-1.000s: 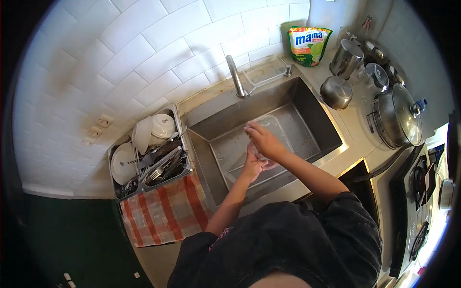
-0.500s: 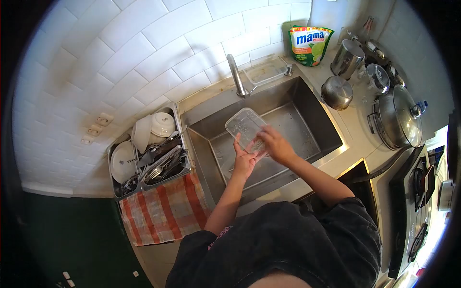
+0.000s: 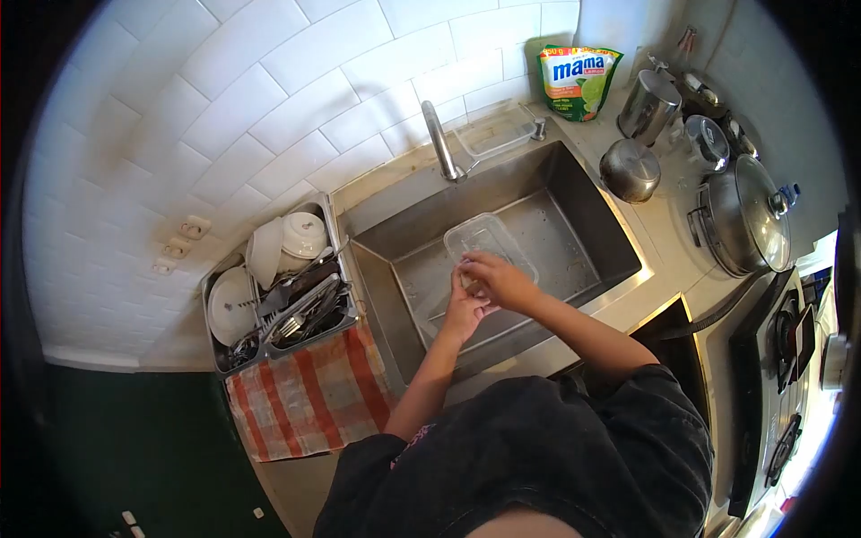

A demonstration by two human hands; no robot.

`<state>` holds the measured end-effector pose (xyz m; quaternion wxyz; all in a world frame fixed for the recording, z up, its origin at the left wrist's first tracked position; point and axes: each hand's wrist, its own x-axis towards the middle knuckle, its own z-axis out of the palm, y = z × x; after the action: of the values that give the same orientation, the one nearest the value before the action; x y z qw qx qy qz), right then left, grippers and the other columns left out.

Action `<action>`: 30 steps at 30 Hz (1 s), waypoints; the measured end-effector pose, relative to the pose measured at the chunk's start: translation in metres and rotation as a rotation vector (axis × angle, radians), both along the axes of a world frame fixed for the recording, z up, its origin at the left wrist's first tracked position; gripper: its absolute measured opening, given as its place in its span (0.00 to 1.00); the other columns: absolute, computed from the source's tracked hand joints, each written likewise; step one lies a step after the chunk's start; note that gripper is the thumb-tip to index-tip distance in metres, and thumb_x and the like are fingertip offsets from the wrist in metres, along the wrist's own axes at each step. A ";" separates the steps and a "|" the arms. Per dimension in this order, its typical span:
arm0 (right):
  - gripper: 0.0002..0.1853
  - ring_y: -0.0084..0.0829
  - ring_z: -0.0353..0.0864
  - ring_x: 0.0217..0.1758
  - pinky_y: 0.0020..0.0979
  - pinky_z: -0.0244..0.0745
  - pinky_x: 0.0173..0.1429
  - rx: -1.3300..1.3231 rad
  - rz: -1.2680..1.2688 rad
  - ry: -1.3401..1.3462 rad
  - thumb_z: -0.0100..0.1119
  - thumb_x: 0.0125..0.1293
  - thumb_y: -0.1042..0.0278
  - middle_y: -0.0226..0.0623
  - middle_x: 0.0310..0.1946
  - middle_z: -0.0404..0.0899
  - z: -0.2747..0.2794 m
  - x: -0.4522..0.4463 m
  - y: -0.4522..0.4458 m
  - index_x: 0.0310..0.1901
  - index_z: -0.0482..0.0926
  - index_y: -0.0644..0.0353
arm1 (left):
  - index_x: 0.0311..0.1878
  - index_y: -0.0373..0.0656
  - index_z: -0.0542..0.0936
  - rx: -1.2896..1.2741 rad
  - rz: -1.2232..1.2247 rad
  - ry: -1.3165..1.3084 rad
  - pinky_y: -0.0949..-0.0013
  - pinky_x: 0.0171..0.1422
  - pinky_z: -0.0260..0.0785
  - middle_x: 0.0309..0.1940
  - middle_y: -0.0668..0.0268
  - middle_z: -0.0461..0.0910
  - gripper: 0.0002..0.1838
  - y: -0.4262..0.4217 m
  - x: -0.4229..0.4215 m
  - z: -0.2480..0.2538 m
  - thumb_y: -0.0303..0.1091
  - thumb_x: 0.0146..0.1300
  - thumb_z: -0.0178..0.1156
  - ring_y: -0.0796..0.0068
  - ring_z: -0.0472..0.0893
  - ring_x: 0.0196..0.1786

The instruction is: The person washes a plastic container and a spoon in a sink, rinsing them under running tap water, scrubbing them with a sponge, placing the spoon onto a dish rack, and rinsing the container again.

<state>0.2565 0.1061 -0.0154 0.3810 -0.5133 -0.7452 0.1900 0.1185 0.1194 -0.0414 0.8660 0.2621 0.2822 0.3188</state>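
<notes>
A clear plastic food container point(image 3: 489, 235) is in the sink point(image 3: 574, 231), just beyond my hands. Its near part is covered by my fingers. My left hand point(image 3: 465, 311) is over the near half of the basin, its fingers bent up against my right hand. From the right, my right hand point(image 3: 504, 283) crosses over it, fingertips pressed together against the left fingers. Whether anything lies between the two hands is hidden, and I cannot tell if they touch the container. The metal faucet point(image 3: 441, 143) stands behind the basin.
Left of the sink, a dish rack point(image 3: 332, 224) holds bowls, plates and cutlery beside a checked cloth point(image 3: 309, 394). A green soap pouch point(image 3: 578, 85), an upturned pot point(image 3: 630, 170) and a large lidded pot point(image 3: 744, 215) line the right counter, near a stove point(image 3: 762, 394).
The clear container has shifted right and slightly down in view. My hands have come closer together, and my right fingers now lie over the left ones.
</notes>
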 end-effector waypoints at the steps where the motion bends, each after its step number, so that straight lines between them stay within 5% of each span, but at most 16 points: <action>1: 0.18 0.46 0.71 0.54 0.38 0.68 0.56 0.006 -0.105 0.016 0.57 0.50 0.73 0.45 0.52 0.70 -0.003 0.008 0.002 0.46 0.74 0.59 | 0.67 0.69 0.42 0.012 -0.014 -0.073 0.46 0.58 0.67 0.59 0.51 0.61 0.48 0.002 -0.004 0.004 0.09 0.50 0.45 0.46 0.74 0.52; 4: 0.15 0.41 0.75 0.48 0.36 0.69 0.53 0.025 -0.410 0.065 0.58 0.53 0.69 0.43 0.47 0.74 -0.012 0.044 0.014 0.45 0.75 0.60 | 0.67 0.68 0.43 0.023 0.010 -0.050 0.46 0.56 0.68 0.58 0.50 0.62 0.47 0.008 -0.014 0.006 0.09 0.51 0.45 0.44 0.73 0.52; 7: 0.14 0.29 0.76 0.44 0.30 0.69 0.50 -0.520 -0.511 0.822 0.56 0.58 0.66 0.38 0.40 0.77 -0.013 0.054 0.016 0.44 0.74 0.62 | 0.67 0.68 0.43 -0.018 0.003 -0.034 0.48 0.55 0.69 0.58 0.49 0.62 0.47 0.015 -0.013 0.004 0.09 0.51 0.45 0.44 0.74 0.51; 10: 0.17 0.23 0.75 0.44 0.25 0.69 0.48 -0.797 -0.112 1.230 0.54 0.63 0.64 0.30 0.40 0.77 0.003 0.048 0.008 0.49 0.73 0.66 | 0.68 0.70 0.41 -0.059 -0.131 0.042 0.50 0.54 0.70 0.60 0.49 0.60 0.48 0.022 -0.007 -0.008 0.11 0.53 0.47 0.46 0.74 0.50; 14: 0.14 0.32 0.76 0.33 0.34 0.72 0.40 -0.475 -0.294 0.464 0.55 0.59 0.64 0.38 0.33 0.78 -0.013 0.047 0.014 0.41 0.75 0.66 | 0.68 0.71 0.37 0.264 -0.063 0.631 0.50 0.55 0.67 0.63 0.50 0.54 0.49 0.026 0.011 -0.017 0.20 0.55 0.55 0.48 0.71 0.54; 19: 0.09 0.50 0.74 0.36 0.42 0.71 0.41 -0.227 -0.325 -0.131 0.54 0.54 0.72 0.46 0.31 0.75 0.010 0.021 0.021 0.36 0.74 0.66 | 0.69 0.71 0.36 -0.032 0.099 0.322 0.41 0.60 0.57 0.64 0.52 0.52 0.45 0.033 0.033 0.021 0.35 0.58 0.57 0.52 0.66 0.59; 20: 0.09 0.50 0.73 0.38 0.42 0.70 0.42 -0.229 -0.245 -0.162 0.54 0.54 0.72 0.47 0.32 0.74 0.012 0.013 0.020 0.37 0.74 0.66 | 0.69 0.71 0.36 -0.123 0.103 0.253 0.39 0.61 0.55 0.64 0.52 0.53 0.44 0.035 0.035 0.020 0.37 0.59 0.55 0.53 0.65 0.59; 22: 0.10 0.49 0.72 0.42 0.42 0.69 0.45 -0.233 -0.088 -0.226 0.53 0.53 0.72 0.49 0.34 0.73 0.031 0.000 0.016 0.38 0.74 0.64 | 0.69 0.69 0.38 -0.103 0.173 0.135 0.47 0.52 0.65 0.58 0.52 0.61 0.41 0.046 0.030 -0.002 0.36 0.60 0.53 0.54 0.70 0.52; 23: 0.12 0.48 0.69 0.44 0.41 0.67 0.47 -0.333 -0.101 0.002 0.54 0.54 0.70 0.51 0.37 0.71 0.019 0.000 0.020 0.41 0.73 0.62 | 0.69 0.67 0.39 -0.091 0.208 0.075 0.51 0.48 0.71 0.55 0.52 0.65 0.40 0.050 0.026 -0.015 0.36 0.60 0.51 0.55 0.73 0.49; 26: 0.14 0.48 0.70 0.44 0.40 0.66 0.50 -0.347 -0.067 -0.010 0.57 0.53 0.64 0.47 0.35 0.73 0.031 0.032 0.057 0.39 0.72 0.61 | 0.68 0.62 0.44 -0.109 0.285 -0.023 0.57 0.45 0.74 0.46 0.55 0.72 0.35 0.057 0.012 -0.011 0.36 0.61 0.49 0.57 0.76 0.44; 30: 0.16 0.51 0.73 0.40 0.42 0.67 0.48 0.047 -0.180 -0.288 0.44 0.60 0.60 0.52 0.35 0.77 0.031 0.112 0.162 0.37 0.78 0.63 | 0.65 0.53 0.52 0.012 0.145 0.170 0.62 0.40 0.76 0.42 0.56 0.74 0.29 0.066 -0.006 -0.016 0.32 0.62 0.48 0.61 0.79 0.37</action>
<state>0.3688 0.2676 0.0151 0.2977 -0.5907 -0.7473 0.0622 0.1121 0.1854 -0.0573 0.8121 0.2721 0.3711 0.3589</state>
